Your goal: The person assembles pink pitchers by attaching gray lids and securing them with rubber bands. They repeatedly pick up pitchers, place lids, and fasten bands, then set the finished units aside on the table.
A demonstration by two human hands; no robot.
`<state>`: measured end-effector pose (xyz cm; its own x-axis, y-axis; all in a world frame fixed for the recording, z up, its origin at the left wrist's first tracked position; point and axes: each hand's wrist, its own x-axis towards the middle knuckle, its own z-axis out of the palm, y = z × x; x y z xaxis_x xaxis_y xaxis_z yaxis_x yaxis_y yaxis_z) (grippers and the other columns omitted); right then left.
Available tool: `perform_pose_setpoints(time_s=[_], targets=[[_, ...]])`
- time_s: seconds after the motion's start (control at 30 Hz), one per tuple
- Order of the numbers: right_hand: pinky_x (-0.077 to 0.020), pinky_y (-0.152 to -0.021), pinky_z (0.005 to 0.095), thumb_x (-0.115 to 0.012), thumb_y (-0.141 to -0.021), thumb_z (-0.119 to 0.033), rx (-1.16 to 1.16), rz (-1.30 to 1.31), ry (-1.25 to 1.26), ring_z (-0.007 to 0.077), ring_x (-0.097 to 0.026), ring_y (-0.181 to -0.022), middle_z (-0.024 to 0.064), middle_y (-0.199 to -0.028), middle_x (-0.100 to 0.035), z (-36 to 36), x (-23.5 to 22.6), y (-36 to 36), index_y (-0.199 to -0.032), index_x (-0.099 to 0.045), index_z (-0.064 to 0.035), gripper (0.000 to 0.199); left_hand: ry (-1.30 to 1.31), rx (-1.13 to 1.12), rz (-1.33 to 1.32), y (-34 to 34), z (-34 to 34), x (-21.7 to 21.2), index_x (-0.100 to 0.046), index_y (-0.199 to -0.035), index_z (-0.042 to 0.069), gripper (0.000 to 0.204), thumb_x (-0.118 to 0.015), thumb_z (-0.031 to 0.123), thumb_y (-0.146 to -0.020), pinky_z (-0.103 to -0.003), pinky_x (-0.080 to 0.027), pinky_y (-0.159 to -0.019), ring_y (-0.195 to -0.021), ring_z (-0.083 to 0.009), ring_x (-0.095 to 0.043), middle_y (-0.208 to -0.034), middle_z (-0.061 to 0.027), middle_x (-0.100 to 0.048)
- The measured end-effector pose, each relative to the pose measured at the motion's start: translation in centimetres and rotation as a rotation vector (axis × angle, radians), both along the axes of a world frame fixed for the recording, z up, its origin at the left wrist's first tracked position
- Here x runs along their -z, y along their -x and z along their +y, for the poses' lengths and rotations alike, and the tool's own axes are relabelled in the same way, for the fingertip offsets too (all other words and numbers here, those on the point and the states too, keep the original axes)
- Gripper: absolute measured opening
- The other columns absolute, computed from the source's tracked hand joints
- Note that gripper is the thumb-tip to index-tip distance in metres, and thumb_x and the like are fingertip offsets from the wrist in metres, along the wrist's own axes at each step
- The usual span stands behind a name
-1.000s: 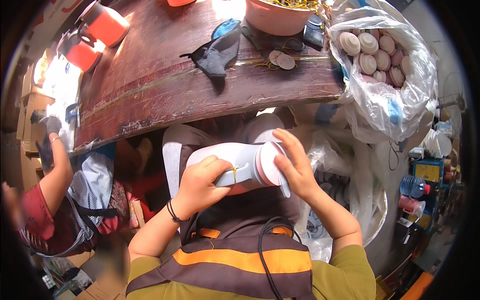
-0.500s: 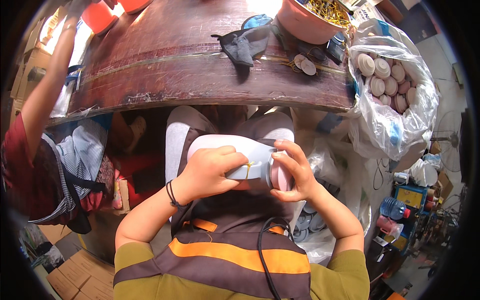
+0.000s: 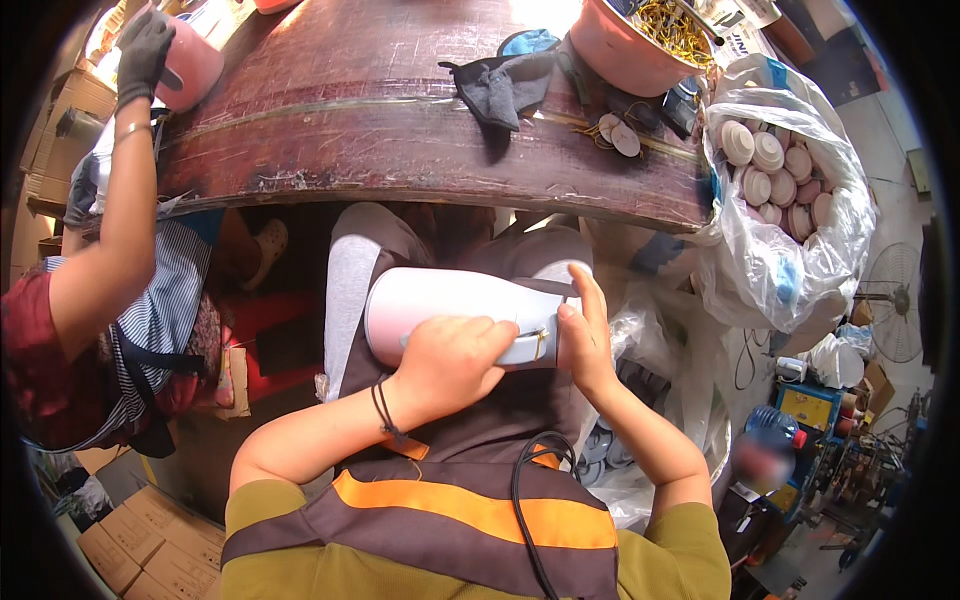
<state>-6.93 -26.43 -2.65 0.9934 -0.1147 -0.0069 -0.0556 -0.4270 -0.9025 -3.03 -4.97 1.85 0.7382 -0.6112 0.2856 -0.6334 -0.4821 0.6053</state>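
Note:
A pink and white thermos jug (image 3: 440, 292) with a grey collar and handle lies sideways across my lap, its mouth end to the right. My left hand (image 3: 455, 362) is wrapped round its grey handle, where a thin gold tie (image 3: 541, 345) shows. Against the mouth end rests the palm of my right hand (image 3: 590, 338), fingers stretched out and thumb beside the collar. That hand mostly covers the pink lid at this end.
Ahead stands a dark red wooden table (image 3: 330, 150) with a grey cloth (image 3: 505, 88) and a pink tub (image 3: 625, 55) of gold ties. A clear bag (image 3: 745, 275) of pale lids hangs at right. At left, a co-worker's gloved hand (image 3: 143, 58) touches a pink jug (image 3: 192, 70).
My right hand has turned from fingers around the pink lid to its palm against the mouth end. The jug has shifted slightly. The co-worker's gloved hand now shows at a jug.

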Motion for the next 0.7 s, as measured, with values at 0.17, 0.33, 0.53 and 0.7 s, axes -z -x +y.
perform_pose_setpoints(time_s=[0.17,0.33,0.53,0.7], targets=[[-0.031,-0.108,0.0433,-0.064,-0.083,-0.032,0.038,-0.099,0.182,0.0398,-0.041,-0.128,0.0256,-0.136,-0.042,2.7,-2.3,1.9,-0.137,-0.039,0.0025,0.069,0.096,-0.094,-0.078,-1.7,0.7,0.6,-0.062,-0.083,0.011,0.023,-0.066,0.007,-0.061,-0.037,-0.046,-0.053,-0.059,-0.026,-0.059,-0.066,-0.0053,-0.057],[-0.0466,-0.091,0.0478,-0.07,-0.072,-0.026,-0.275,-0.644,0.319,0.038,-0.057,-0.107,0.0202,-0.122,-0.056,2.0,-3.2,0.7,-0.115,-0.059,-0.0038,0.05,0.21,0.082,0.039,-7.7,1.5,1.4,-0.067,-0.087,0.006,0.024,-0.067,0.004,-0.063,-0.034,-0.051,-0.066,-0.074,-0.0296,-0.065,-0.082,-0.0123,-0.066],[-0.0489,-0.088,0.0438,-0.056,-0.083,-0.021,-1.02,-1.082,0.282,0.0265,-0.061,-0.101,0.0068,-0.114,-0.063,2.9,-6.6,-2.4,-0.107,-0.065,-0.0131,0.027,0.145,0.405,0.724,-10.4,-1.9,3.2,-0.067,-0.095,0.002,0.025,-0.07,0.015,-0.073,-0.029,-0.049,-0.074,-0.078,-0.0159,-0.064,-0.085,-0.0095,-0.069],[-0.0493,-0.086,0.0423,-0.058,-0.08,-0.026,-0.85,-1.027,0.228,0.0278,-0.061,-0.102,0.0067,-0.117,-0.063,2.8,-6.0,-3.1,-0.107,-0.067,-0.0139,0.031,0.054,0.009,0.49,-9.1,-0.9,2.5,-0.067,-0.085,0.007,0.022,-0.066,0.025,-0.073,-0.042,-0.048,-0.068,-0.081,-0.0361,-0.063,-0.084,-0.0173,-0.065]])
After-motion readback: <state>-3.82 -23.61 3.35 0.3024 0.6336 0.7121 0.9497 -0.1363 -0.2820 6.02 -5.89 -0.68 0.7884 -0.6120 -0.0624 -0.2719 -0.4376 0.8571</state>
